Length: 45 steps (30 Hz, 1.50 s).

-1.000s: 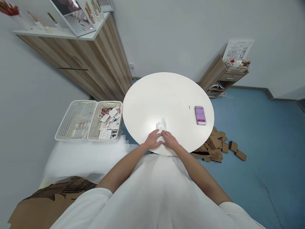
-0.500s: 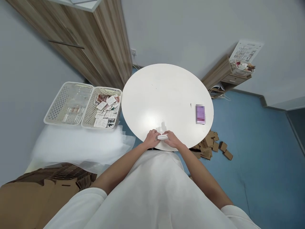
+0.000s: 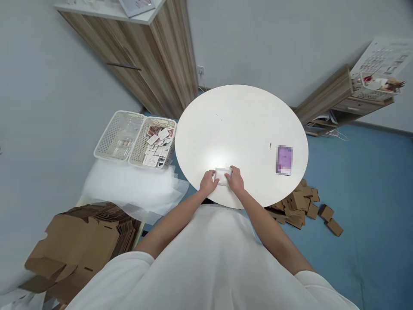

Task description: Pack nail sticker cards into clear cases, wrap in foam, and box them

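A small white wrapped packet (image 3: pixel 222 176) lies near the front edge of the round white table (image 3: pixel 238 125). My left hand (image 3: pixel 208 182) grips its left side, thumb in front and fingers curled at the back corner. On the right side, my right hand (image 3: pixel 236 180) holds it too, with the thumb resting on its top face and the fingers along its edge. The wrapping looks like thin white foam sheet; what is inside is hidden.
A pixelated purple item (image 3: pixel 284 160) lies at the table's right. Left stand a basket of cards and packets (image 3: pixel 137 150), a clear-item basket (image 3: pixel 105 144), white foam sheets (image 3: pixel 129 183) and flattened cardboard boxes (image 3: pixel 77 245). Small brown boxes (image 3: pixel 295 206) lie on the floor at right.
The white sheet between my hands has gone from a rolled strip with a loose flap to a flat, compact packet. My view has turned left, so the surroundings sit further right.
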### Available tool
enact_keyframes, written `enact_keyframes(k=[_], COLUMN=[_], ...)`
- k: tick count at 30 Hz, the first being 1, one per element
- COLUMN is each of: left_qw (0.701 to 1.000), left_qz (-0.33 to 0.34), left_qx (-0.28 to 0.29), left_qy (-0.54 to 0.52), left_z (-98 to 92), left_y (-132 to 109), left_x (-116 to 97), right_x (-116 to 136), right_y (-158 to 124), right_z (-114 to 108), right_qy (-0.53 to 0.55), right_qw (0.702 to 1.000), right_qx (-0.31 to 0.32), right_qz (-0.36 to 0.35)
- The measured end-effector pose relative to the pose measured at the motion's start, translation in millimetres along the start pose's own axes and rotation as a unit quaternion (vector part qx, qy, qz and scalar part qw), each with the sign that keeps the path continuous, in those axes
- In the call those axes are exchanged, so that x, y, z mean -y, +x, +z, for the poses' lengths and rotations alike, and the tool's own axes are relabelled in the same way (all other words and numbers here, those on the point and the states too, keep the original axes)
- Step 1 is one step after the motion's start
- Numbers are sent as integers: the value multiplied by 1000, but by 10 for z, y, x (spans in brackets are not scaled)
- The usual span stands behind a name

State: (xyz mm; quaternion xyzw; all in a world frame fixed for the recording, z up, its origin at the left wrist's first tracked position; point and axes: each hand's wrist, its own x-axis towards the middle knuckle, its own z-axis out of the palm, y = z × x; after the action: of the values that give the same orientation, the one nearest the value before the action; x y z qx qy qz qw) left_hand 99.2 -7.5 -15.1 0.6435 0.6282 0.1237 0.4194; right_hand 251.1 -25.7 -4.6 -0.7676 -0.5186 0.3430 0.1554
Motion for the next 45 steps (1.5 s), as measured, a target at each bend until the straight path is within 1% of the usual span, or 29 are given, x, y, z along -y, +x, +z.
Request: enact_keyframes(k=[4,7,10,13,16,19,22,24,26,29,32,36,40,45], left_qw=[999,997,994,993,996,997,995,994,993,989,982,980,983,988], left_qz=[1,-29,-71,-74,-39,-12,-14,-17,-19,-20,-37,-47,-21,7], left_qx=[-10,-21,-28,-25,-18,10,22,16,1,-35,-71,-88,-86,-77], left_qy=[-35,-70,-83,-83,-77,-80,-96,-108,-120,-144,-168,-170,-161,-137], left_z=[-23,-33,-24,-4,23,41,3,-79,-210,-467,-740,-1039,-1235,-1363], left_y=[21,-18,-121,-228,-271,-242,-164,-93,-5,159,355,622,843,1002], left_x=[9,10,22,40,47,47,61,92,147,273,427,601,679,665], right_x=[-133,-239,-288,-268,-205,-131,-32,70,212,493,809,1187,1438,1569], right_y=[-174,-326,-439,-492,-496,-467,-396,-317,-212,-9,224,526,762,919], right_z=[15,16,38,79,122,149,166,191,243,375,539,727,853,916], right_qy=[69,118,158,174,178,193,202,201,199,202,204,207,214,208], right_qw=[997,993,987,984,983,980,978,978,978,977,975,973,973,976], right_qx=[-30,-17,9,32,50,56,55,60,62,68,84,89,76,52], right_qz=[-30,-25,-10,-15,-21,-4,16,16,6,-10,-28,-41,-35,-38])
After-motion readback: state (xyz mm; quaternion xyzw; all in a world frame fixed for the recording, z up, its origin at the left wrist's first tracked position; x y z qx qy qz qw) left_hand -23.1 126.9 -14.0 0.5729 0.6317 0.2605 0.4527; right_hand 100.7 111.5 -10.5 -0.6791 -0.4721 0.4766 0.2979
